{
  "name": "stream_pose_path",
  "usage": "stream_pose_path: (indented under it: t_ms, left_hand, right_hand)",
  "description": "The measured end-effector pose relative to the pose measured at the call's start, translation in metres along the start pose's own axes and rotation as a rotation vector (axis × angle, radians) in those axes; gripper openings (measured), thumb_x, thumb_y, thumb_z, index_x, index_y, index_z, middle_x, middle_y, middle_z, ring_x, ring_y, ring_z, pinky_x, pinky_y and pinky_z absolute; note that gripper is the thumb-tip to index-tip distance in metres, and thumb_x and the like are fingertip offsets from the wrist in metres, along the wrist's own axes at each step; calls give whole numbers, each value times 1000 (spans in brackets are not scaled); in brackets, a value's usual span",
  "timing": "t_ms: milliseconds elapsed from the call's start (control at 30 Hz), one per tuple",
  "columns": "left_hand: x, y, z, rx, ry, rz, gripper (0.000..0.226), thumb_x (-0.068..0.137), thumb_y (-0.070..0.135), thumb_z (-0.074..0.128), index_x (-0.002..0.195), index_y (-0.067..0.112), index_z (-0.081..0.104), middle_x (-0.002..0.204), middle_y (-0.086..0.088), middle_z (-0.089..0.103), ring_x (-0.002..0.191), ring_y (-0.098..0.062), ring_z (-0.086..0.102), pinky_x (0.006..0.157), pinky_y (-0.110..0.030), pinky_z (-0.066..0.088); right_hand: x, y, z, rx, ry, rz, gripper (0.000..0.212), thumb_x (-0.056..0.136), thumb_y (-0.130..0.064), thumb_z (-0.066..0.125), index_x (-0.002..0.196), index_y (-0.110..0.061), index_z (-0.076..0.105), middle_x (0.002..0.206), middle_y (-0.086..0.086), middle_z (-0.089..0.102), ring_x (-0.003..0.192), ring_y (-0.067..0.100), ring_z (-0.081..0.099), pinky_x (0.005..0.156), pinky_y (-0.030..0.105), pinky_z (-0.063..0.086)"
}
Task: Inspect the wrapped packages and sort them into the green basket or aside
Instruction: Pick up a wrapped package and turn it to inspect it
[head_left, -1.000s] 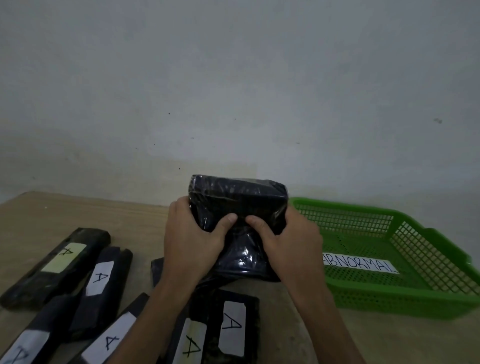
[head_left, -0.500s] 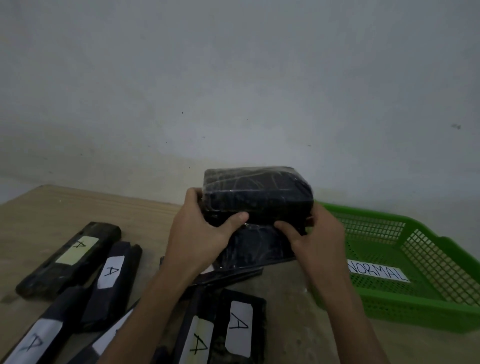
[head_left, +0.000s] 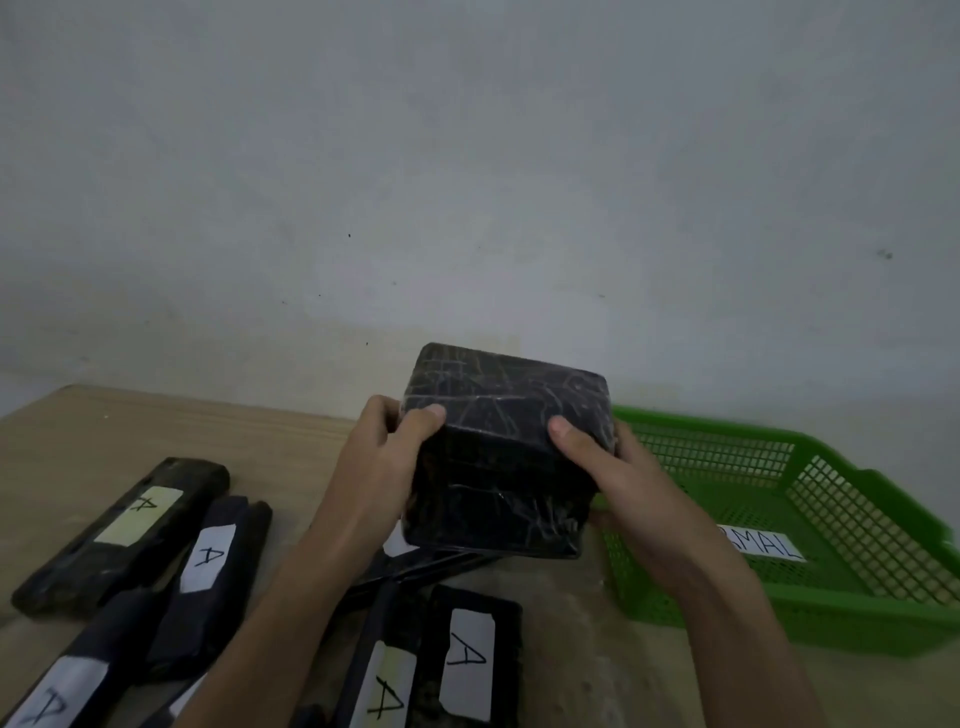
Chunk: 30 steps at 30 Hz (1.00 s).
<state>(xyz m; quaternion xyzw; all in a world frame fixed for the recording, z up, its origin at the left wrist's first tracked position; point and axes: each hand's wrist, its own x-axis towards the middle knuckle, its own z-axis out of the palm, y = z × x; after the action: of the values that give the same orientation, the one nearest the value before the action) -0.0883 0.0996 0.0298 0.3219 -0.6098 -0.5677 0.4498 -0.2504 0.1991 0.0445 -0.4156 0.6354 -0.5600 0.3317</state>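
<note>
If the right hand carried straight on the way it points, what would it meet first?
The black wrapped package that the right hand grips; beyond it, probably the wall, though depth is unclear.

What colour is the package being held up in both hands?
The held package is black under shiny, creased wrap, clearest in the head view.

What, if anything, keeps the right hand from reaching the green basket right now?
Likely nothing, so yes: the right hand is just beside the green basket, with no object between them. It does grip the black package together with the left hand, so both are occupied.
</note>
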Motion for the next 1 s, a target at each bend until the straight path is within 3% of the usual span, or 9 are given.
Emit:
stream_pose_path:
  t_ms: [67, 133, 267, 367, 500, 600, 700, 900, 1000]
  left_hand:
    - [1, -1, 0, 57, 34, 0, 32, 86, 39, 59, 80, 12, 43, 82, -3, 54, 79, -21, 58, 82, -50, 51]
    - [3, -2, 0, 93, 41, -3, 27, 83, 34, 64, 94, 15, 47, 92, 0, 60, 83, -16, 62, 76, -38, 55]
    - [3, -3, 4, 152, 8, 43, 49, 81, 16, 67, 118, 24, 37, 93, 12, 58, 71, 5, 62, 58, -9, 48]
    - [0, -4, 5, 134, 7, 68, 42, 79, 19, 69, 115, 25, 48, 98, 8, 64, 83, -3, 65, 71, -22, 54]
    - [0, -7, 9, 138, 77, 128, 36, 71, 40, 72, 101, 37, 53, 101, 4, 65, 89, -13, 66, 79, -38, 56]
    - [0, -10, 12, 163, 133, 158, 45, 63, 53, 70, 101, 36, 52, 104, -2, 61, 92, -16, 64, 79, -40, 56]
    - [1, -13, 15, 168, 180, 174, 36, 72, 42, 71, 100, 30, 52, 103, -4, 61, 90, -14, 64, 76, -36, 56]
    - [4, -22, 16, 242, 313, 280, 24, 79, 30, 69, 92, 29, 49, 97, -6, 61, 91, -21, 60, 77, -44, 53]
    - [6, -24, 13, 260, 340, 302, 24, 79, 26, 69, 85, 29, 46, 93, -8, 60, 87, -22, 59, 75, -45, 52]
  right_hand:
    - [3, 4, 1, -41, 30, -8, 71, 55, -51, 78, 118, -37, 49, 110, -15, 64, 98, 6, 64, 93, 37, 50]
    - [5, 5, 1, -86, 55, -22, 72, 55, -42, 84, 116, -35, 45, 116, -7, 60, 101, 12, 63, 94, 38, 51]
    - [7, 9, 4, -187, 116, -49, 83, 38, -61, 81, 109, -43, 41, 126, 0, 52, 111, 18, 58, 97, 43, 48]
    - [8, 12, 10, -178, 190, -85, 82, 36, -66, 80, 105, -42, 43, 124, 2, 52, 110, 19, 58, 96, 44, 50]
    - [5, 9, 16, -122, 229, -138, 62, 61, -29, 86, 107, -28, 46, 105, -7, 63, 94, 8, 64, 89, 39, 54]
    - [4, 9, 23, -180, 312, -202, 53, 67, -18, 84, 104, -24, 47, 95, -13, 63, 84, -1, 61, 77, 22, 51]
    - [5, 10, 28, -230, 366, -271, 48, 68, -18, 83, 101, -25, 49, 89, -17, 60, 79, -8, 57, 66, 10, 43]
    - [7, 12, 28, -203, 345, -307, 38, 73, -27, 78, 100, -27, 52, 95, -10, 66, 84, -1, 64, 73, 20, 51]
    - [11, 18, 35, -246, 433, -362, 33, 76, -24, 76, 100, -28, 53, 93, -12, 66, 84, -3, 62, 68, 6, 45]
